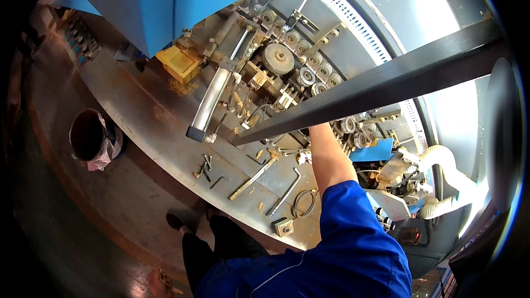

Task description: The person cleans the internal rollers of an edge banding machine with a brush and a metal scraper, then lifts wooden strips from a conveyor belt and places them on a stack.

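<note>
My right arm, in a blue sleeve (353, 221), reaches into the machine among its rollers. The bare forearm (331, 157) passes under a dark metal beam (364, 85), which hides my right hand and whatever it touches. Nearest to it are grooved metal rollers (349, 125) and a blue plate (373, 150). At the lower left edge hangs a hand (160, 283), apparently my left, in shadow beside my legs; its fingers are too dim to make out. On the metal ledge (243, 174) lie a bent socket wrench (286, 190), a long dirty bar (254, 176) and hex keys (219, 181).
A silver pneumatic cylinder (212, 99) and a larger disc wheel (278, 58) sit on the machine. A blue housing (149, 5) and a yellow block (179, 63) stand at upper left. A bucket (89, 137) is on the floor. A coiled cable (304, 204) and ribbed hose (441, 160) are at right.
</note>
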A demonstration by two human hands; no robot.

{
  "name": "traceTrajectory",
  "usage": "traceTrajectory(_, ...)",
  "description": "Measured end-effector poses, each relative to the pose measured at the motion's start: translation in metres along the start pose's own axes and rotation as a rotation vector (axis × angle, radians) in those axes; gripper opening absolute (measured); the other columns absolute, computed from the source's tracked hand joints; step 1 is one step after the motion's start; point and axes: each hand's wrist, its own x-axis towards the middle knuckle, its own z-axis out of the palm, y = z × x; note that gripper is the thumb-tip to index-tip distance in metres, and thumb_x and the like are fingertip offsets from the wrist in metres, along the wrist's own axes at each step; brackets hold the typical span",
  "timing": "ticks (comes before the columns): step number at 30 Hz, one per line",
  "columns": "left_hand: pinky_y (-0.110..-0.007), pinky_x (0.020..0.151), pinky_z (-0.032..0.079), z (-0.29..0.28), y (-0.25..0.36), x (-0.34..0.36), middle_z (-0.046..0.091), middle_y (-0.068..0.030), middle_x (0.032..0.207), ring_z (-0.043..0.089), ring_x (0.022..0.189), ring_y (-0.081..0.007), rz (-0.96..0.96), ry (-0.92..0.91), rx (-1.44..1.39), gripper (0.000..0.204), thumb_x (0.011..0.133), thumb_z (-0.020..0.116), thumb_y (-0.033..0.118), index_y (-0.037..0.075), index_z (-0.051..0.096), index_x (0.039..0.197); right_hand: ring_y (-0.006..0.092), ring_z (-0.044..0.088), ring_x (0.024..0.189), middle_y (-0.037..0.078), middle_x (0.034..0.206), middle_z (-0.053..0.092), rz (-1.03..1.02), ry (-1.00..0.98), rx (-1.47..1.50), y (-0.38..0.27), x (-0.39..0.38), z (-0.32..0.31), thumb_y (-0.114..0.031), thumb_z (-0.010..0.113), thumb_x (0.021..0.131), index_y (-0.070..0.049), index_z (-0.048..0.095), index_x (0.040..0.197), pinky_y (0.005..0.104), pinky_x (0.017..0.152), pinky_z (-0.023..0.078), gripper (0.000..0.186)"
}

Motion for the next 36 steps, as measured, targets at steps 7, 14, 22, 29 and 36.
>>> traceTrajectory(7,-0.027,0.042,0.033,0.001,-0.002,0.002,0.049,-0.0015,0.066,0.046,0.050,-0.0132,0.017,0.073,0.061,0.021,0.097,0.055,0.030,0.013,0.053,0.084,0.0255,0.060,0.082,0.007,0.093,0.066,0.021,-0.020,0.032,-0.002,-0.002,-0.003,-0.034,0.047,0.097,-0.010,0.062,0.104,0.0409,0.076,0.048,0.029)
traceTrajectory(14,-0.028,0.043,0.034,0.003,0.005,0.001,0.049,-0.0028,0.066,0.046,0.050,-0.0140,0.021,0.136,0.011,0.020,0.097,0.054,0.029,0.012,0.054,0.086,0.0265,0.061,0.085,0.008,0.094,0.066,0.050,-0.060,0.078,-0.002,-0.003,-0.008,-0.036,0.047,0.096,-0.011,0.063,0.101,0.0425,0.080,0.049,0.030)
traceTrajectory(22,-0.028,0.042,0.033,-0.006,0.005,-0.006,0.049,-0.0028,0.068,0.044,0.048,-0.0141,-0.010,0.256,0.116,0.016,0.095,0.057,0.028,0.012,0.055,0.094,0.0277,0.061,0.089,0.008,0.094,0.066,0.052,-0.127,0.237,0.000,-0.024,0.002,-0.037,0.048,0.096,-0.012,0.064,0.098,0.0444,0.086,0.049,0.031)
traceTrajectory(29,-0.028,0.041,0.034,-0.006,0.010,-0.005,0.050,-0.0028,0.069,0.044,0.048,-0.0143,0.089,0.056,0.074,0.015,0.094,0.060,0.026,0.012,0.056,0.093,0.0185,0.034,0.053,0.003,0.061,0.035,0.134,-0.210,0.288,-0.024,-0.107,-0.017,-0.022,0.050,0.071,-0.011,0.042,0.065,0.0312,0.050,0.031,0.015)
traceTrajectory(36,-0.030,0.047,0.039,-0.002,0.020,0.007,0.050,-0.0024,0.071,0.049,0.054,-0.0150,0.060,0.001,0.062,0.018,0.092,0.063,0.027,0.011,0.058,0.089,0.0183,0.038,0.053,0.003,0.061,0.040,0.095,-0.286,0.079,-0.063,-0.227,-0.040,-0.023,0.053,0.076,-0.010,0.043,0.067,0.0316,0.051,0.035,0.019)
